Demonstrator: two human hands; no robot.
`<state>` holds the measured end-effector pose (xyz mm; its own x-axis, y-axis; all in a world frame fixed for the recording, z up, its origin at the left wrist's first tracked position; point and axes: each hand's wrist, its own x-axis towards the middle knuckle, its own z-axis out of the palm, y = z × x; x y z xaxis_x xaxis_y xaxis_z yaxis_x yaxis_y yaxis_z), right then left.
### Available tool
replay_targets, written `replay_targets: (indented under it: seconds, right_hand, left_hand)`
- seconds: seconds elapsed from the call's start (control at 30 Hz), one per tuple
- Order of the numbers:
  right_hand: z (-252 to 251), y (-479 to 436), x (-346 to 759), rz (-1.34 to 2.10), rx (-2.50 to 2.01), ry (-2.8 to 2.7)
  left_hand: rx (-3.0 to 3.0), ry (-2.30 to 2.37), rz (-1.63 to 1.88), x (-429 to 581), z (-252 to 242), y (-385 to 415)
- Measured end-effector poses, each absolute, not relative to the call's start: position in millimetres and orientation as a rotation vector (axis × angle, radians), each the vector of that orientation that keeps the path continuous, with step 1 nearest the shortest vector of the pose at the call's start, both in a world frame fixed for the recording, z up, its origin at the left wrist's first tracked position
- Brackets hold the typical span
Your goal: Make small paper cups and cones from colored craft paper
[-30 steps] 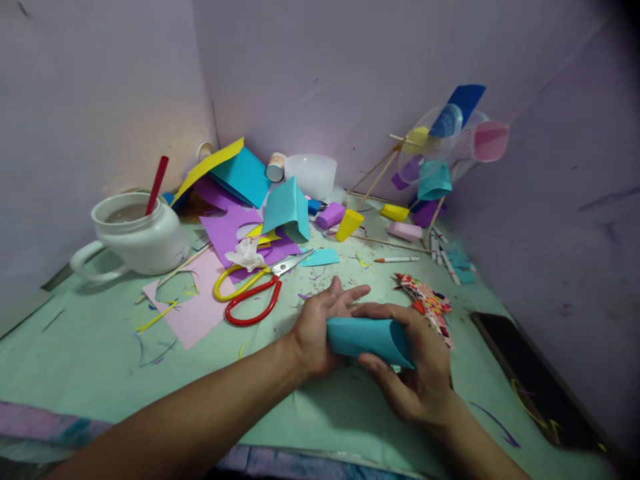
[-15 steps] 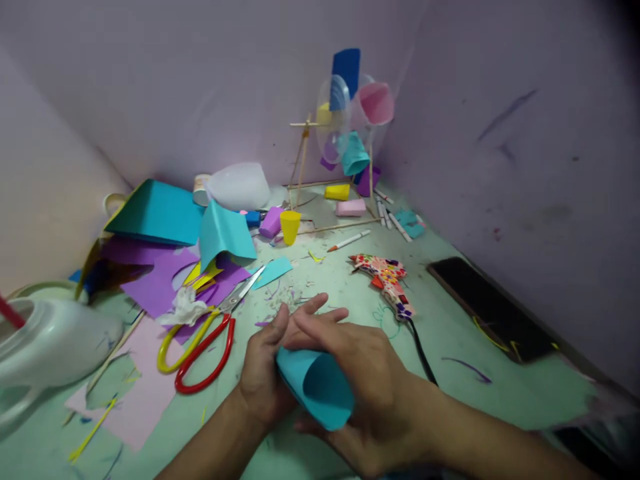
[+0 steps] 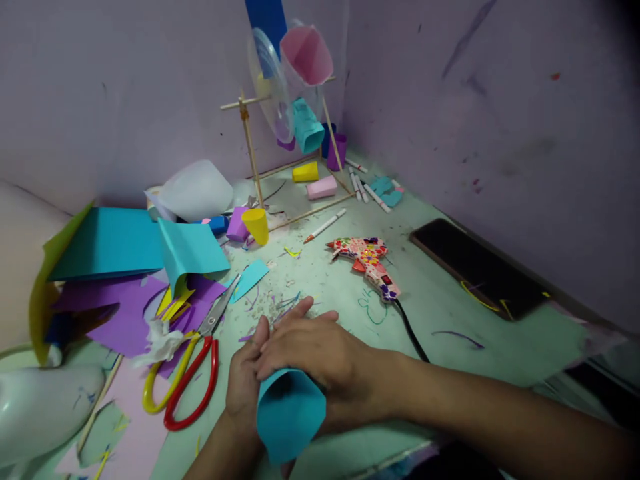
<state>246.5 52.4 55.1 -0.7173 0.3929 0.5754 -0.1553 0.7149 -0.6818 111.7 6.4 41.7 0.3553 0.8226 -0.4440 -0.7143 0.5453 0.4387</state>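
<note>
A turquoise paper cup [image 3: 290, 417], rolled from a sheet with its wide mouth facing me, sits between my two hands. My left hand [image 3: 243, 383] presses against its left side and far end, thumb pointing up. Laid across the top and right side, my right hand [image 3: 325, 353] covers most of the left palm, its fingers overlapping the left ones. The cup's narrow end is hidden under both hands. Scissors [image 3: 210, 327] with one yellow and one red handle lie open to the left. A flowered glue gun [image 3: 370, 260] rests beyond my right hand.
A stick frame [image 3: 253, 157] at the back bears a clear plastic wheel [image 3: 271, 87] with coloured paper cups. Turquoise sheets [image 3: 113, 243], purple scraps [image 3: 120, 320] and a white jug [image 3: 45, 413] are at left. A phone [image 3: 475, 267] lies right, near several markers [image 3: 357, 183].
My view has swung to the right. The cup has turned so its mouth faces me more directly, and my right hand has slid further over my left.
</note>
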Motion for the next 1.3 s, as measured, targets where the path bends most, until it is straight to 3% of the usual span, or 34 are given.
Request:
replay_targets:
  seconds: [0.5, 0.87, 1.3]
  right_hand:
    - [42, 63, 243, 0.740, -0.201, -2.167]
    - [34, 60, 243, 0.729, -0.146, -2.125]
    - [34, 60, 238, 0.742, -0.332, -2.179]
  left_hand:
    - [0.034, 0.752, 0.952, 107, 34, 13]
    - [0.025, 0.521, 1.007, 104, 24, 10]
    - [0.016, 0.742, 0.903, 106, 36, 18]
